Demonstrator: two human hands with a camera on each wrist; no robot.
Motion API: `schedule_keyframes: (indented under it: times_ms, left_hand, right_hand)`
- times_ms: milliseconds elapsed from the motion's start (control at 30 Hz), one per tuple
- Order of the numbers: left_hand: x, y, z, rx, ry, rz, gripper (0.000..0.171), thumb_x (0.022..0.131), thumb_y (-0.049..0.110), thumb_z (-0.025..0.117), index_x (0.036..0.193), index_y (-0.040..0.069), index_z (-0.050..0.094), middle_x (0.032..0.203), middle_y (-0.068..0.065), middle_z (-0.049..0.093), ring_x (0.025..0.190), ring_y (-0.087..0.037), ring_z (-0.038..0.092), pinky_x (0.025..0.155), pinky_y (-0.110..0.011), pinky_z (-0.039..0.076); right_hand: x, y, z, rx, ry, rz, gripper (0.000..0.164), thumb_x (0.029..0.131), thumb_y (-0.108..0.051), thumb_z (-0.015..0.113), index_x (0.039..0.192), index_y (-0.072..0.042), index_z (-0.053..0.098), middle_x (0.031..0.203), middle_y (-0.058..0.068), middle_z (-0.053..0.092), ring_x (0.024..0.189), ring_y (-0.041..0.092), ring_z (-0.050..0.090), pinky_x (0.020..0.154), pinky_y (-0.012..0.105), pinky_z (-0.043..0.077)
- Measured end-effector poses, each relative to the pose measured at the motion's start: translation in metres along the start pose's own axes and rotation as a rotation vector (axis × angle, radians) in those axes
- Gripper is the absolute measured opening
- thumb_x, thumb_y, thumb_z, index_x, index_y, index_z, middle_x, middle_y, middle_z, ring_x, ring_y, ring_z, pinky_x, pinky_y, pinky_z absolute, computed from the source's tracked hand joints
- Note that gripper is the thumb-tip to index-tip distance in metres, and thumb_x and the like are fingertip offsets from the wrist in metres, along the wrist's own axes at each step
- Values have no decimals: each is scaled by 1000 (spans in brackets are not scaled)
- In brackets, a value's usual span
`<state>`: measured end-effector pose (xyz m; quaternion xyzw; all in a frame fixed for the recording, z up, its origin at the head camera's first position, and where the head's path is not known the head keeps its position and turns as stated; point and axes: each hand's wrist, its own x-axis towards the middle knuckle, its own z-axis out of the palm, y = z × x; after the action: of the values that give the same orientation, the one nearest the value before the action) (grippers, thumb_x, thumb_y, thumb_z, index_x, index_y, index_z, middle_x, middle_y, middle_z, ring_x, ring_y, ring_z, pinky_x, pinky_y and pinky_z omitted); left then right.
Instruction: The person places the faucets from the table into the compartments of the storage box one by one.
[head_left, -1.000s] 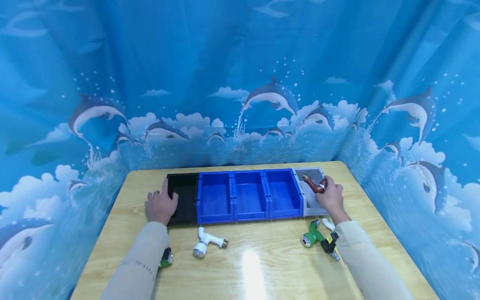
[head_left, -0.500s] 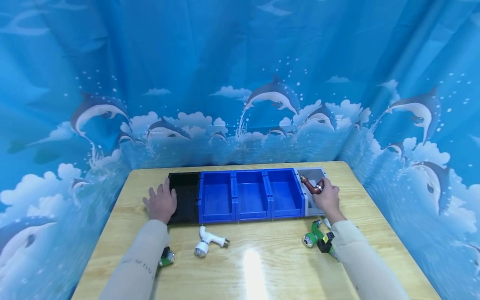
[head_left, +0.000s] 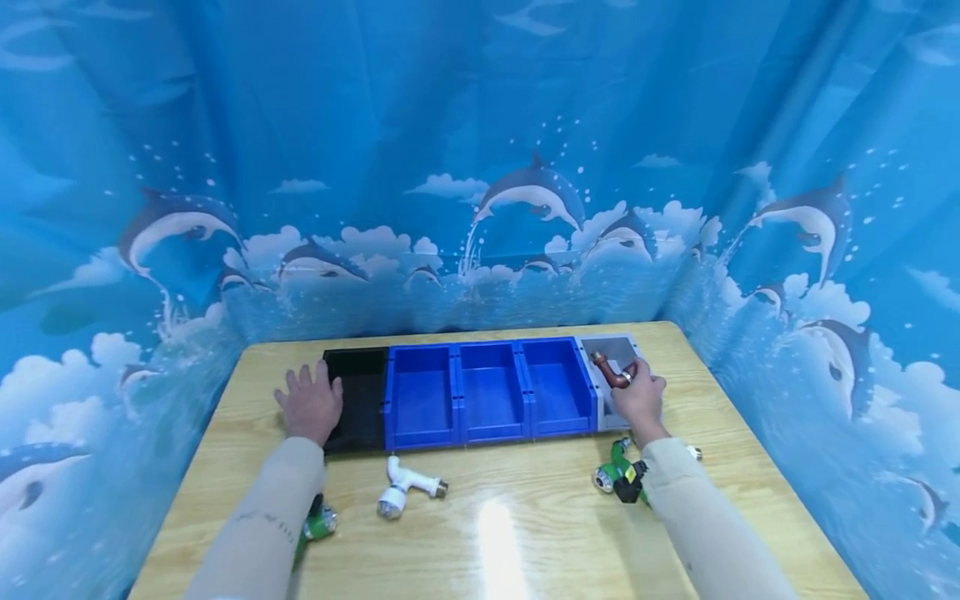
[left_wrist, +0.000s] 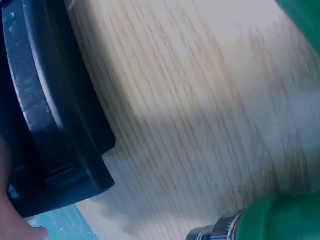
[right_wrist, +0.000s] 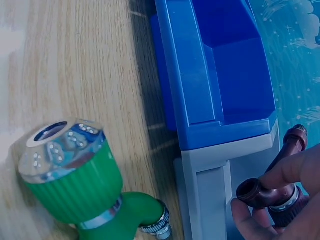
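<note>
My right hand pinches a dark reddish-brown faucet between thumb and fingers over the grey bin at the row's right end. In the right wrist view the faucet shows its threaded end pointing away and its curved spout towards the blue bin. Fingers cover part of its body. At the opposite end, my left hand lies with spread fingers along the left edge of the black bin, holding nothing. The bin's dark wall fills the left side of the left wrist view.
Three blue bins stand between the black and grey ones. On the wooden table in front lie a white faucet, a green faucet partly behind the left sleeve, and green faucet parts beside the right sleeve. A dolphin-print curtain encloses the table.
The left hand's fingers have spread from a pointing shape. My right hand keeps its grip on the brown faucet and has shifted slightly lower over the grey bin. The head view has shifted slightly.
</note>
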<state>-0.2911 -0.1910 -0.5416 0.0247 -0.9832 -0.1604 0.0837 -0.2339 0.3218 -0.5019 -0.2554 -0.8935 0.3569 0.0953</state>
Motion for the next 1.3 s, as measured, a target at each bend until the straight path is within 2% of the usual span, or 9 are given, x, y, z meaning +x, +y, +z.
schedule_keyframes:
  times_ms: [133,233,433,500,667,833,967,1133,1300]
  left_hand:
    - [0,2,1,-3,-40,-50,54,105,33,31,149,2,25,142,-36,33,132,-59,20,100,-75,19]
    - [-1,3,2,-24,-59,-77,55,105,32,28,150,1,23,139,-36,37,131,-58,23,99,-74,23]
    - [-3,3,2,-50,7,-80,49,104,26,31,141,-7,33,122,-38,53,123,-56,35,94,-70,32]
    - [-3,4,2,-51,12,-78,48,104,26,32,140,-7,34,119,-38,54,121,-56,37,93,-70,33]
    - [0,6,1,-54,-2,-88,49,104,28,31,141,-4,32,119,-37,55,119,-55,39,93,-68,34]
    - [1,6,-1,-48,-39,-110,52,104,29,31,144,-3,28,119,-38,54,117,-55,42,91,-68,36]
    - [2,6,-1,-41,-68,-125,55,104,31,32,147,-2,24,122,-38,52,119,-55,41,92,-67,36]
    - [2,5,2,-26,-71,-132,58,104,33,33,149,-2,24,123,-38,52,121,-54,40,94,-67,36]
    - [3,5,1,-23,-70,-136,60,103,36,33,150,-1,22,125,-39,51,122,-54,39,94,-67,36]
  right_hand:
    - [-1,2,3,-8,9,16,77,75,1,61,146,-2,32,131,35,33,116,47,40,99,56,38]
    - [-2,4,5,-27,12,12,69,74,0,61,139,-1,38,127,34,36,116,46,38,96,56,38]
    - [0,4,11,-25,0,-3,58,75,0,59,131,-1,42,125,34,36,112,46,38,92,56,39]
    - [2,4,11,-20,2,7,61,76,0,59,134,-2,41,127,33,34,112,46,39,93,56,39]
    - [7,3,11,-12,-2,29,65,77,0,57,139,-5,37,133,34,30,113,47,40,94,58,38]
    - [9,1,14,-38,-28,58,65,79,-2,58,140,-6,36,130,33,31,108,47,43,92,59,39]
    - [9,1,18,-57,-36,71,72,80,-2,57,146,-4,28,132,37,30,112,49,42,96,60,38]
    - [10,1,22,-75,-30,72,59,81,-5,55,136,-1,34,130,39,29,115,51,39,95,61,38]
    - [12,0,23,-93,-52,78,54,84,-7,54,134,0,35,129,39,29,112,51,42,94,60,39]
